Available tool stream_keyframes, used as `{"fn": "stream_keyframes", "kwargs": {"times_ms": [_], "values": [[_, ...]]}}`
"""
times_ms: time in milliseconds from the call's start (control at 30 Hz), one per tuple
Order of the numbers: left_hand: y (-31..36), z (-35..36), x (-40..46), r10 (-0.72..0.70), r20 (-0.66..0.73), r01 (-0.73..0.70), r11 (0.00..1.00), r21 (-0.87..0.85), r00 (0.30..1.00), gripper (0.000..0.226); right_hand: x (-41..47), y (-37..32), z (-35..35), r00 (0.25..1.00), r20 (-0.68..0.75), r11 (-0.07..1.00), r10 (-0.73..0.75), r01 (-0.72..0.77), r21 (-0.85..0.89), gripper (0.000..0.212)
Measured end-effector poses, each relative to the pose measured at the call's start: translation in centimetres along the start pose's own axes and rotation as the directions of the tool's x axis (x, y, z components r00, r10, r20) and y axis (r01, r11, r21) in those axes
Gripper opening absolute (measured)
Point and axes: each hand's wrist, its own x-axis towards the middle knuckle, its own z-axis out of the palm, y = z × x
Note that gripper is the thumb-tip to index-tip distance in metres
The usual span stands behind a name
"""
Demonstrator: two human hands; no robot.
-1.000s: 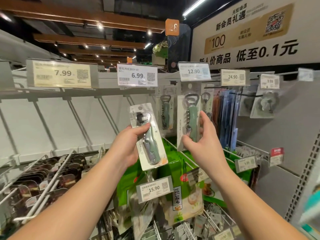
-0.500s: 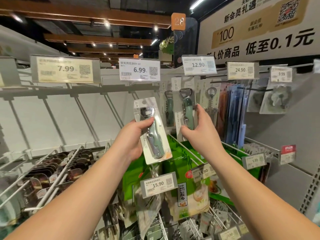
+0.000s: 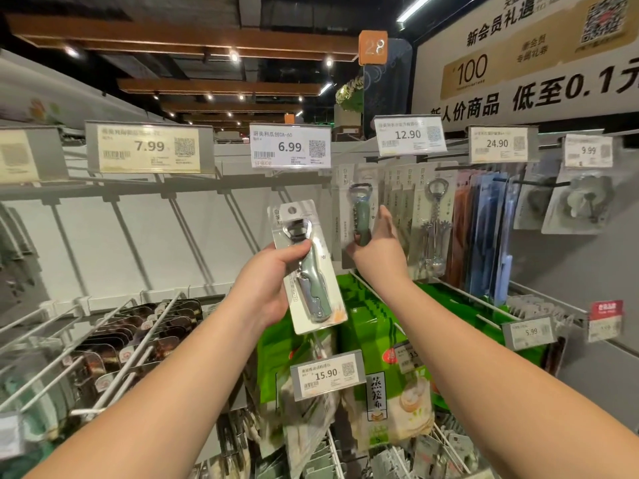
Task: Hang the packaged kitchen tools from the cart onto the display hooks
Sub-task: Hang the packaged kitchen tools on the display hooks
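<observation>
While left hand holds, green carded opener

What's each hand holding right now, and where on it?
Left hand grips a packaged bottle opener at its left edge, thumb across the front. Right hand holds the lower part of a hanging opener pack.

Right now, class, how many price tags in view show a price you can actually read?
6: 7.99 upper left, 6.99 centre, 12.90, 24.90 and 9.99 along the top right, 15.90 low centre. Other tags are too blurred or partly hidden.
</observation>
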Motion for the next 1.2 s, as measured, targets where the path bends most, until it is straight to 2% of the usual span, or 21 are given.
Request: {"fn": "stream_keyframes", "kwargs": {"times_ms": [333,633,767,833,900,1000,1100,1200], "values": [[0.6,-0.1,-0.5,-0.013,0.000,0.013,1.000,0.016,1.000,0.016,1.6,0.3,1.7,0.999,-0.001,0.995,0.032,-0.032,0.095,0.089],[0.5,0.3,-0.4,0.006,-0.013,-0.006,1.000,0.030,1.000,0.038,0.5,0.8,0.0,0.997,0.071,0.996,0.002,-0.009,0.093,0.092],[0.5,0.8,-0.6,0.037,0.004,-0.037,0.998,0.052,0.999,0.031,-1.6,1.2,-2.3,0.996,0.064,0.996,-0.069,0.065,0.055,0.052],[0.5,1.3,-0.7,0.050,0.025,-0.051,0.996,0.069,0.998,0.036,-3.0,1.3,-3.3,0.984,0.150,0.985,-0.094,0.070,0.156,0.036],[0.5,2.1,-0.7,0.064,0.046,-0.068,0.993,0.095,0.997,0.043,-4.1,1.4,-4.0,0.957,0.264,0.953,-0.120,0.036,0.302,0.037],[0.3,3.8,-1.0,0.093,0.084,-0.101,0.989,0.108,0.992,0.041,-5.3,1.3,-4.7,0.921,0.347,0.923,-0.178,0.035,0.382,0.026],[0.0,5.4,-1.5,0.121,0.132,-0.133,0.988,0.084,0.984,0.034,-5.9,1.4,-5.4,0.924,0.330,0.875,-0.191,0.008,0.483,0.016],[-0.5,6.8,-2.0,0.165,0.180,-0.191,0.971,0.142,0.970,0.028,-6.4,1.6,-6.2,0.943,0.287,0.808,-0.168,-0.035,0.588,0.016]]}}
